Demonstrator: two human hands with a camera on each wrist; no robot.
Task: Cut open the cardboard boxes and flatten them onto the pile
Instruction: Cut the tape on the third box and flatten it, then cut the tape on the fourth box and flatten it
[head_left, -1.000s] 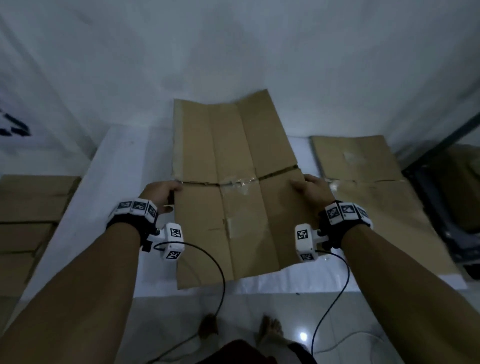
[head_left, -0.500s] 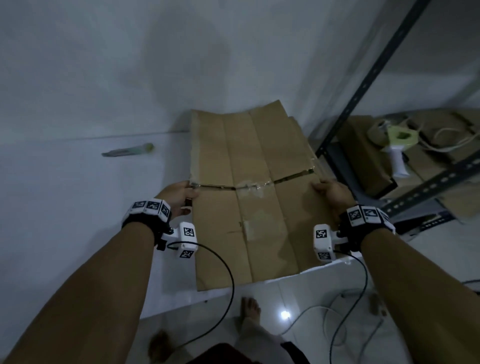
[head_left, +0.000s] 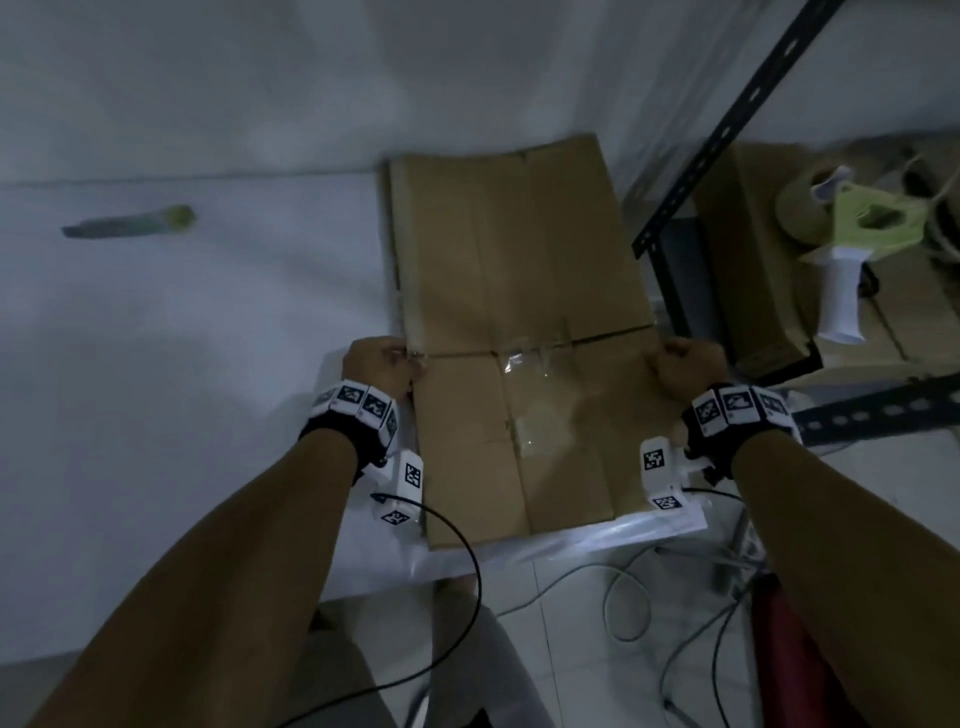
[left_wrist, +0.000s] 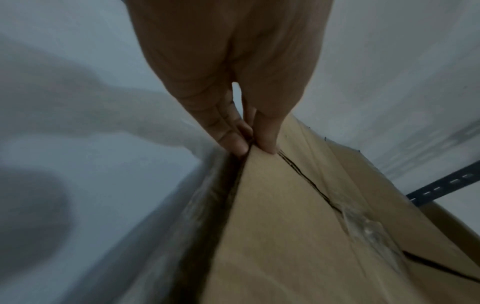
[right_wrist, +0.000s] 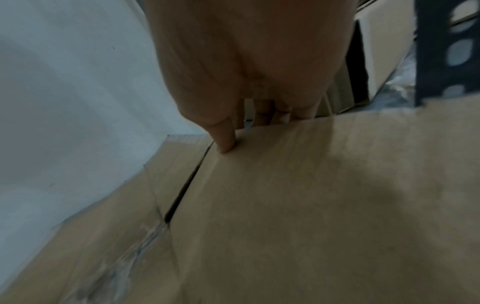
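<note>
Hands (head_left: 382, 366) (head_left: 685, 364) grip flattened box (head_left: 519, 291); fingers hidden underneath.

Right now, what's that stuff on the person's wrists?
Each bare arm wears a black wrist strap ringed with white tiles printed with black square codes: left strap, right strap. A white camera block hangs under each, trailing a thin black cable. No sleeves.
</note>
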